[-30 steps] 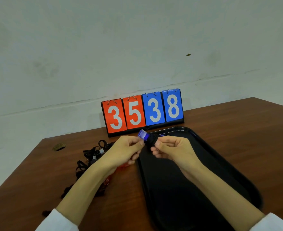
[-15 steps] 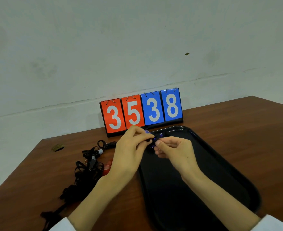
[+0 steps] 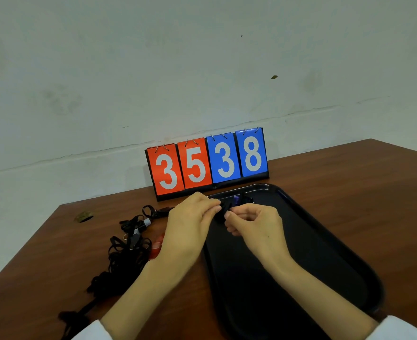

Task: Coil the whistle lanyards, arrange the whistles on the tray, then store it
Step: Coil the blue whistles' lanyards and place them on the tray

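Over the far left corner of the black tray [image 3: 325, 253], my left hand [image 3: 190, 224] and my right hand [image 3: 256, 224] meet fingertip to fingertip. Both pinch the black lanyard [image 3: 223, 209] of a purple whistle [image 3: 237, 200], which peeks out just beyond my right fingers. The coil itself is mostly hidden between the fingers. Left of the tray lies a tangle of black lanyards [image 3: 126, 256] with other whistles, among them a red one [image 3: 157, 246] partly behind my left wrist.
A flip scoreboard [image 3: 207, 163] reading 3538 stands behind the tray against the white wall. The brown wooden table [image 3: 349, 182] has a cable hole [image 3: 83, 216] at far left. The table's left edge runs diagonally near the lanyard pile.
The purple whistle has dropped from above my fingers to low over the tray's far corner. My left hand moved right and forward over the lanyard; the right hand kept its pinch.
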`<state>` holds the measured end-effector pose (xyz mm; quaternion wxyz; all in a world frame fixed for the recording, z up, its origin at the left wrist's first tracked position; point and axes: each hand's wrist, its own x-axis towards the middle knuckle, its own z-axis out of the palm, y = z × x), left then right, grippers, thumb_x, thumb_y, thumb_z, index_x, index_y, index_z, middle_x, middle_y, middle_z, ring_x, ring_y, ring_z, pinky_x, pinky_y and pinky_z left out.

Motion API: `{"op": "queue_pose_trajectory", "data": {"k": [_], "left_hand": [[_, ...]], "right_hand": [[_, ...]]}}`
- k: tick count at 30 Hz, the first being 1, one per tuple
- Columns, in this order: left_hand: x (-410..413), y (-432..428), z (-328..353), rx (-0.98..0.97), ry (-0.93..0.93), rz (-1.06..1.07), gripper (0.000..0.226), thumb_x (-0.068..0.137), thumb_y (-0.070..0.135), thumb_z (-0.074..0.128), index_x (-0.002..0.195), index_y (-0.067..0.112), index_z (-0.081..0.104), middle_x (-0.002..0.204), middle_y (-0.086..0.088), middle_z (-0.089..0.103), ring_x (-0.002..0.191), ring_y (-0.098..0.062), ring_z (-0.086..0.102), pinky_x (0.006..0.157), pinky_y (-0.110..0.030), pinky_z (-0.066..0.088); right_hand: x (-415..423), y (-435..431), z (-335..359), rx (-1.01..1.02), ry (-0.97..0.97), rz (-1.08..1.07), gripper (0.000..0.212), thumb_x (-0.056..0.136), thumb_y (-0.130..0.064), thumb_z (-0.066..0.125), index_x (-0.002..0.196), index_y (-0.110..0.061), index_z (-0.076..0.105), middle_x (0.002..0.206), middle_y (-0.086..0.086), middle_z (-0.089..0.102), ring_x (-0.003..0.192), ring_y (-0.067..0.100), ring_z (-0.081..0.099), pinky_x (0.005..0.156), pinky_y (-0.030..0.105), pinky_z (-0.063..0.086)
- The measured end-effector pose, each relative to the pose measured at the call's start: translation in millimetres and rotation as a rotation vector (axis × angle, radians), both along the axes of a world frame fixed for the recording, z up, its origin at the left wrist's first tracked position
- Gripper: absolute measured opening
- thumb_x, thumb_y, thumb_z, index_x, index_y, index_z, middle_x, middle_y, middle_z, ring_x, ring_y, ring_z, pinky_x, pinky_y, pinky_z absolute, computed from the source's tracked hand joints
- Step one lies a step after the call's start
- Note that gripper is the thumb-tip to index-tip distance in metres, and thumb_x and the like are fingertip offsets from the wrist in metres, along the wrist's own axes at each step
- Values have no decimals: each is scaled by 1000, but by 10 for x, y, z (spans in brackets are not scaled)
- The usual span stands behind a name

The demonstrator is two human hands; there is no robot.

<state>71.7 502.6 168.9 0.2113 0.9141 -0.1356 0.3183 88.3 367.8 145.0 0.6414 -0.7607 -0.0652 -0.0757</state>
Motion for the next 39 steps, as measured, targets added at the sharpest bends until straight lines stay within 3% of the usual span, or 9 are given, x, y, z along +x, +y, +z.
{"op": "queue_pose_trajectory", "data": {"k": [5, 15, 17, 20, 23, 25, 28, 34, 39], "left_hand": [[-6, 29, 53, 146, 123, 38, 34, 96, 29, 47, 127, 21, 56, 117, 4, 58, 106, -6, 53, 88, -12, 36], [19, -75, -19, 581, 197, 148, 30, 100, 26, 34, 123, 15, 49, 123, 0, 51, 110, -14, 50, 86, -23, 42], [23, -7, -40, 362, 181, 109, 24, 96, 25, 42, 110, 17, 59, 107, 4, 56, 95, -10, 54, 79, -21, 43], [95, 83, -70, -254, 275, 27, 10, 87, 14, 60, 85, 19, 69, 86, 5, 62, 77, -9, 57, 67, -17, 46], [154, 172, -37, -837, 626, -143, 13, 87, 11, 61, 91, 11, 73, 87, -2, 66, 64, -6, 52, 55, -17, 40], [170, 238, -36, -1013, 811, -254, 17, 87, 10, 59, 97, 6, 71, 83, -4, 63, 60, -5, 46, 51, -17, 35], [160, 271, -47, -887, 820, -278, 17, 89, 9, 56, 95, 9, 72, 90, -5, 66, 67, -8, 48, 57, -19, 37], [116, 145, -32, -410, 353, -100, 30, 84, 8, 65, 101, 32, 63, 86, 10, 67, 83, -2, 62, 72, -12, 48], [146, 235, -40, -173, 318, -215, 32, 87, 7, 59, 97, 37, 54, 87, 12, 61, 84, 0, 58, 76, -16, 49]], "right_hand": [[-1, 18, -28, -64, -15, -5, 4, 80, -21, 70, 79, -25, 69, 67, -5, 70, 64, 4, 67, 68, 22, 57], [-11, 48, -74, -218, 70, 66, 7, 83, -20, 67, 77, -23, 69, 68, -4, 70, 64, 7, 67, 67, 21, 57], [-15, 45, -64, -197, 79, 94, 8, 83, -19, 67, 75, -21, 70, 66, -1, 70, 61, 8, 68, 62, 19, 57], [-4, 7, -19, -151, 100, 107, 8, 82, -17, 68, 75, -19, 70, 66, 0, 71, 62, 8, 69, 61, 19, 56], [2, -11, 11, -132, 93, 102, 9, 82, -16, 68, 74, -20, 70, 66, -1, 71, 62, 8, 69, 62, 19, 56], [-2, -5, 14, -153, 75, 89, 9, 82, -16, 68, 74, -21, 69, 66, -1, 71, 62, 8, 69, 62, 19, 57], [-7, 0, -2, -184, 59, 73, 10, 82, -17, 68, 74, -23, 68, 66, -2, 71, 63, 6, 68, 64, 19, 57], [-1, 9, -32, -200, 32, 64, 8, 82, -18, 68, 75, -21, 70, 66, -2, 71, 62, 7, 68, 67, 26, 58], [10, 20, -53, -211, 53, 86, 8, 82, -19, 68, 76, -23, 70, 67, -2, 71, 63, 6, 68, 71, 28, 58]]}}
